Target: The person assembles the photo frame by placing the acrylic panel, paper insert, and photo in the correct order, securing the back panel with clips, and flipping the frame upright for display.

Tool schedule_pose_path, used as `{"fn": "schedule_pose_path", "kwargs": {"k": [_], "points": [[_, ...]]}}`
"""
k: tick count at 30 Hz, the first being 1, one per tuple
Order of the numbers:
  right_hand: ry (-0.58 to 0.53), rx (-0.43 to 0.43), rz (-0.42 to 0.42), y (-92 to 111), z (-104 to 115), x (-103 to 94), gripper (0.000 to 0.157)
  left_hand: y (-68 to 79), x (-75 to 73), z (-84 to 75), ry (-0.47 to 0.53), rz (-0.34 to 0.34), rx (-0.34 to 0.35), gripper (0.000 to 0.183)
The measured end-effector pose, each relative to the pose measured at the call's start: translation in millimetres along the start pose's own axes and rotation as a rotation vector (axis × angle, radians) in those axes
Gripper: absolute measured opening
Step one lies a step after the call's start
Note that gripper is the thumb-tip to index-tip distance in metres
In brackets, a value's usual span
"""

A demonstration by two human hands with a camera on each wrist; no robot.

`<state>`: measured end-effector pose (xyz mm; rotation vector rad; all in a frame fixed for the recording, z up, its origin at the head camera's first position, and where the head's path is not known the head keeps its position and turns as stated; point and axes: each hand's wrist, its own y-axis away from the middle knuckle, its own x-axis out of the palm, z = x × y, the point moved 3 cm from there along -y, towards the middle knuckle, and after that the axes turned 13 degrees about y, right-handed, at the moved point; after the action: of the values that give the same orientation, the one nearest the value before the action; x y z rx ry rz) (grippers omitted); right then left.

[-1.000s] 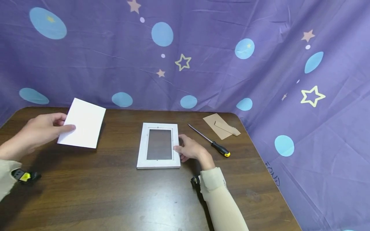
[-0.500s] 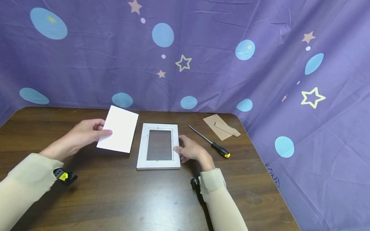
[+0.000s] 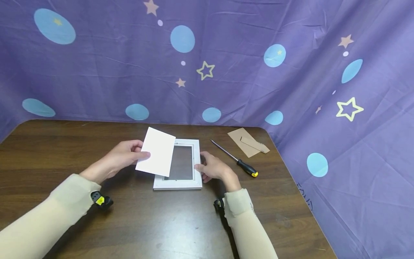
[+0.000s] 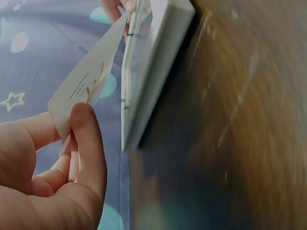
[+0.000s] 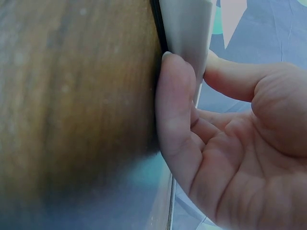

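Between thumb and fingers my left hand (image 3: 121, 158) pinches a white card (image 3: 156, 151), tilted above the left part of a white picture frame (image 3: 178, 184). Small print and a brownish drawing show on the card's underside (image 4: 81, 86) in the left wrist view. The frame lies flat on the table with its inner ledge and small metal tabs facing up. At its right side, my right hand (image 3: 215, 167) grips the edge, thumb on top. In the right wrist view the fingers (image 5: 175, 100) bend against the frame's side wall (image 5: 187, 28).
Right of the frame lies a screwdriver (image 3: 234, 157) with a black and yellow handle. Behind it is a brown backing board (image 3: 239, 136) with a folded-out flap and a thin wire-like piece. A purple patterned curtain (image 3: 233, 93) hangs behind the wooden table (image 3: 129, 223).
My left hand has carried the card rightward from the table's left side until it overlaps the frame's left part. The right hand and the frame have stayed in place.
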<state>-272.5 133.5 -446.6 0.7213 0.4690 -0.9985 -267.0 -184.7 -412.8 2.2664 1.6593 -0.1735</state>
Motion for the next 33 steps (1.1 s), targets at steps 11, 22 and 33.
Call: {"fn": "schedule_pose_path", "kwargs": {"k": [11, 22, 33], "points": [[0.018, -0.001, 0.002, -1.5, 1.2, 0.9, 0.065, -10.2, 30.0, -2.4, 0.005, -0.012, -0.013, 0.04], [0.027, 0.014, 0.001, -1.2, -0.7, -1.1, 0.066, -18.3, 53.7, -7.5, -0.16, -0.079, 0.064, 0.046], [0.042, 0.026, 0.002, 0.0, -0.8, -2.3, 0.067, -22.2, 67.0, -8.9, -0.324, -0.139, 0.067, 0.073]]}}
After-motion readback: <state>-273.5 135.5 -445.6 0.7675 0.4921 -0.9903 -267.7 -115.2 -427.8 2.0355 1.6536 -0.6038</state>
